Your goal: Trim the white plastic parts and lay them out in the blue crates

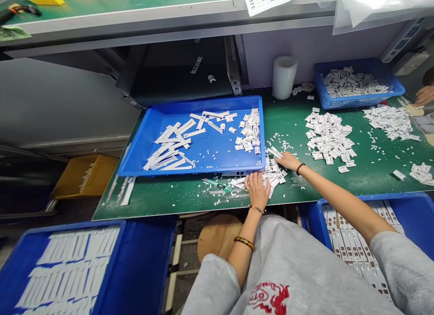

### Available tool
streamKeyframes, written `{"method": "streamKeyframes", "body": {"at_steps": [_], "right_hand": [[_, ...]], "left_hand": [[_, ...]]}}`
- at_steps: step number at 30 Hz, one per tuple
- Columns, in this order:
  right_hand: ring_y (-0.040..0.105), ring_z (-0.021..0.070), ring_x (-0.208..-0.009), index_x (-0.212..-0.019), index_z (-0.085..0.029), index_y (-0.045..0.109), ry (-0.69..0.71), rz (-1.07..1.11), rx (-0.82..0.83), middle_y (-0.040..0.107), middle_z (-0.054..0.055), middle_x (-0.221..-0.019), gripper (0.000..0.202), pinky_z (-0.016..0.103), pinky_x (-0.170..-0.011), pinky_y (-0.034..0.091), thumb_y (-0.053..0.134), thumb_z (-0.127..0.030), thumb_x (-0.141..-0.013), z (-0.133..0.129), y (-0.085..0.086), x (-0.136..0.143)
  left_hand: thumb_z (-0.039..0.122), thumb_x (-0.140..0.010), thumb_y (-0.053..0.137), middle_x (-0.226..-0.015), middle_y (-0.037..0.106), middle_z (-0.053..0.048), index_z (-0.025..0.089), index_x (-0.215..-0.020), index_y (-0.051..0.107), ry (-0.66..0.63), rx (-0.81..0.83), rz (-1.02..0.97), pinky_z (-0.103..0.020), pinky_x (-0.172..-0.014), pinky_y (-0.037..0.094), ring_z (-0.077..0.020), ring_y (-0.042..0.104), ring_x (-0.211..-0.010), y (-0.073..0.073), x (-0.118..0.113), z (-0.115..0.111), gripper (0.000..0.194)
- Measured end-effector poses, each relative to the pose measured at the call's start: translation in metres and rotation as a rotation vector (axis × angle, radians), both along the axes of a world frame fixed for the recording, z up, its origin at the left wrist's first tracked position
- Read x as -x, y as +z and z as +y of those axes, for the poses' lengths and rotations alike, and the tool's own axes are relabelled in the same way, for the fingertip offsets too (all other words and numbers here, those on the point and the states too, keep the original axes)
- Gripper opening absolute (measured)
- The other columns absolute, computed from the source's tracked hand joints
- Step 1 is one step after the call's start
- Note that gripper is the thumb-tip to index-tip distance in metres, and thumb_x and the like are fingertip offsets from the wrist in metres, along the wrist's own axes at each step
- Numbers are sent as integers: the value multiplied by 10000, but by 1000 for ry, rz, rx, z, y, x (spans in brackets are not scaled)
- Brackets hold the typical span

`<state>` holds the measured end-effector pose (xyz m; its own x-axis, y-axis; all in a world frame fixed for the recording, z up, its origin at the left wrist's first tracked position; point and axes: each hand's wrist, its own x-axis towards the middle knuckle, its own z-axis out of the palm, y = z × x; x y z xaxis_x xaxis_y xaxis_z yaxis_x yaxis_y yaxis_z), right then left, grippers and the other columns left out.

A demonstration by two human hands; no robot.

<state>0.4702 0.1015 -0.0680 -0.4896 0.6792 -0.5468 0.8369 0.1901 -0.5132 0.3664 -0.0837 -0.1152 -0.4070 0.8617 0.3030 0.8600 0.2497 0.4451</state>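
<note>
My right hand (290, 163) is closed on a small white plastic piece (275, 152) beside the right corner of a blue tray (206, 141). To its left, my left hand (257, 188) rests with its fingers spread at the tray's near edge, over a heap of white plastic pieces (278, 176). What lies under its fingertips is hidden. A green utility knife (219, 185) lies on the table just left of that hand. Inside the tray are long white strips (166, 148) on the left and a pile of small white parts (251, 130) along the right wall.
Piles of white parts (328, 136) lie on the green table (291, 118), with a filled blue basket (359, 100) behind. A white roll (285, 77) stands near the wall. Blue bins of strips (118, 242) flank me below. A shelf edge (190, 17) runs overhead. Another person's hand (424, 96) is at far right.
</note>
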Motion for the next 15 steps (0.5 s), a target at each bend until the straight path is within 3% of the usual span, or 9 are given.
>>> {"method": "streamKeyframes", "body": {"at_steps": [5, 10, 15], "right_hand": [[648, 212, -1005, -1174, -160, 626, 13, 22, -86, 648, 73, -1167, 331, 415, -869, 561, 592, -418, -969, -2, 5, 13], [663, 186, -910, -1135, -143, 635, 70, 47, -61, 664, 53, -1087, 309, 363, -782, 581, 619, -395, -957, -4, -1, 32], [659, 185, -913, -1137, -146, 629, 80, 88, -193, 661, 53, -1079, 304, 371, -798, 573, 594, -398, -972, 17, 9, 6]], "left_hand": [[311, -961, 476, -1228, 632, -211, 90, -1239, 615, -23, 8, 3, -566, -1160, 294, -332, 530, -1243, 1, 0, 0, 381], [312, -960, 480, -1191, 650, -187, 96, -1229, 620, -33, -5, 20, -541, -1150, 310, -319, 543, -1221, 2, 1, 1, 372], [307, -959, 478, -1176, 647, -187, 101, -1229, 621, -32, -20, 13, -539, -1150, 305, -320, 540, -1213, 2, 0, 1, 369]]}}
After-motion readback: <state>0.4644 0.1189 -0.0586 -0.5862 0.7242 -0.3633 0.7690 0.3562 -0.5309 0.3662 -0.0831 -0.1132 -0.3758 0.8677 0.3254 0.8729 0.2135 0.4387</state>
